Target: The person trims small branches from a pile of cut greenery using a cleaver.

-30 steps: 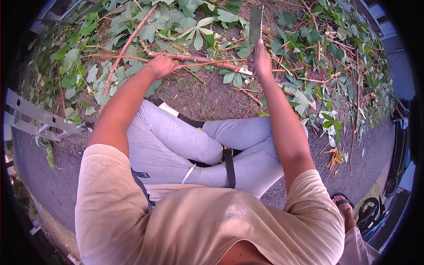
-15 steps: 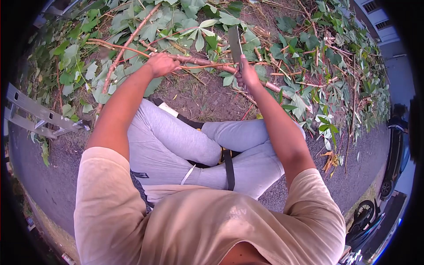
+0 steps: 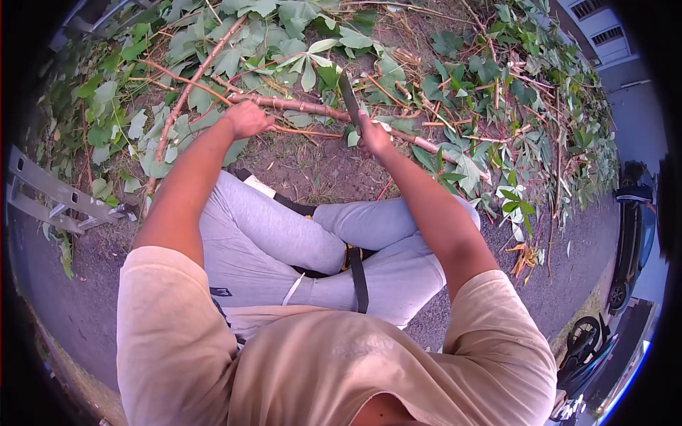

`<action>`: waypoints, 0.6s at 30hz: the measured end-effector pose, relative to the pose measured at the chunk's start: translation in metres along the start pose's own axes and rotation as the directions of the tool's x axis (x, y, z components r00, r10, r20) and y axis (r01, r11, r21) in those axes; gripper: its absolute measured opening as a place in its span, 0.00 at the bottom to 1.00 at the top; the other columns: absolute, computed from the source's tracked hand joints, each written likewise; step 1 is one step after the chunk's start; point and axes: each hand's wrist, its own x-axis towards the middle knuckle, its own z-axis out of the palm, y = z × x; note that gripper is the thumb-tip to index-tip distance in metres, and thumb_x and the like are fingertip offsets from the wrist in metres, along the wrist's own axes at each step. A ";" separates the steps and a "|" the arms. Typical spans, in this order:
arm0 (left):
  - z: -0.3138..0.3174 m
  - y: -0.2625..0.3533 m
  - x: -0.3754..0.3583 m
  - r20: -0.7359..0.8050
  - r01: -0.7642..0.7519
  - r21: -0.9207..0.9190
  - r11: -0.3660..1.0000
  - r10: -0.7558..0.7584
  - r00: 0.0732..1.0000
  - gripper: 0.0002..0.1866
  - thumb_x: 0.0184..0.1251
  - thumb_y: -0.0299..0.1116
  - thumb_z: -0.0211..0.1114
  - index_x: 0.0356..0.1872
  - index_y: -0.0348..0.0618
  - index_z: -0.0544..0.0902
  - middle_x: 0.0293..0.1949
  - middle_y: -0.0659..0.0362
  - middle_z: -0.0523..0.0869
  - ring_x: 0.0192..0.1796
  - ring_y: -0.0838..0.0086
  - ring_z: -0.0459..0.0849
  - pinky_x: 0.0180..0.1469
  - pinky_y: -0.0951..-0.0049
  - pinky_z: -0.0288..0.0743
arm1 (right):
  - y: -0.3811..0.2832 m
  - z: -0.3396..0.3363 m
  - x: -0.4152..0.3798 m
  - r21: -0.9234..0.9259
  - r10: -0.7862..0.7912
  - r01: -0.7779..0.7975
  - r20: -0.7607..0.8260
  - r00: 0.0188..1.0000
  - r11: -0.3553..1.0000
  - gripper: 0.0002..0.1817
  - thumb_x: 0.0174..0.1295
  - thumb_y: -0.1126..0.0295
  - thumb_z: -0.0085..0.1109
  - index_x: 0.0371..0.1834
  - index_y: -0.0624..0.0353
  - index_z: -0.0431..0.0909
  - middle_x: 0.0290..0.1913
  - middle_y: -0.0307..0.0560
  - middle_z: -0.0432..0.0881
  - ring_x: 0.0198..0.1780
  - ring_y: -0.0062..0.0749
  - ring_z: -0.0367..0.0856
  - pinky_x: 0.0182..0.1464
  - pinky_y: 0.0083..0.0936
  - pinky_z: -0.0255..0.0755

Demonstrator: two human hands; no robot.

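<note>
My left hand is closed around a thin brown stick, whose bare end sticks out to the right. In my right hand is the handle of a machete, its blade pointing up and slightly left. A thicker branch lies on the ground just beyond both hands. The blade crosses this branch in view; whether it touches cannot be made out. Cut leaves lie around and beyond the branch.
A metal ladder lies at the left. More leafy cuttings spread to the right. My crossed legs are close below the hands. At the far right are a motorcycle, a parked car and a person.
The machete has moved left and down, nearer my left hand. My left hand has shifted slightly down and left, and the thin stick's right end now sits lower, clear of the thick branch.
</note>
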 end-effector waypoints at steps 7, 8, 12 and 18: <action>-0.031 0.005 -0.004 -0.160 -0.016 -0.246 0.969 -0.024 0.987 0.23 0.88 0.55 0.49 0.43 0.46 0.80 0.31 0.47 0.89 0.40 0.46 0.91 0.48 0.43 0.82 | -0.056 -0.019 -0.026 0.360 -0.188 0.204 -0.080 0.979 0.911 0.33 0.80 0.30 0.43 0.36 0.52 0.70 0.20 0.33 0.64 0.16 0.20 0.58 0.19 0.24 0.51; -0.034 0.008 -0.002 -0.250 0.009 -0.347 0.938 -0.102 0.963 0.22 0.88 0.53 0.50 0.45 0.44 0.80 0.32 0.44 0.88 0.41 0.41 0.89 0.48 0.41 0.81 | -0.061 -0.024 -0.025 0.365 -0.194 0.212 -0.087 0.977 0.907 0.33 0.80 0.30 0.43 0.36 0.52 0.70 0.20 0.33 0.64 0.16 0.20 0.58 0.19 0.24 0.51; -0.077 0.023 0.016 -0.116 0.206 -0.611 0.764 -0.344 0.932 0.19 0.87 0.48 0.52 0.49 0.41 0.80 0.37 0.41 0.88 0.44 0.38 0.89 0.51 0.38 0.79 | -0.077 -0.043 -0.034 0.448 -0.281 0.370 -0.253 0.926 0.814 0.33 0.81 0.32 0.42 0.37 0.54 0.69 0.20 0.34 0.64 0.17 0.20 0.59 0.19 0.24 0.51; -0.072 0.074 0.109 -0.056 0.275 -0.676 0.684 -0.419 0.906 0.26 0.83 0.50 0.58 0.67 0.39 0.77 0.60 0.36 0.83 0.65 0.41 0.82 0.66 0.43 0.77 | -0.093 -0.063 -0.038 0.511 -0.369 0.483 -0.314 0.875 0.711 0.33 0.83 0.34 0.41 0.38 0.55 0.69 0.21 0.34 0.65 0.17 0.20 0.60 0.20 0.22 0.52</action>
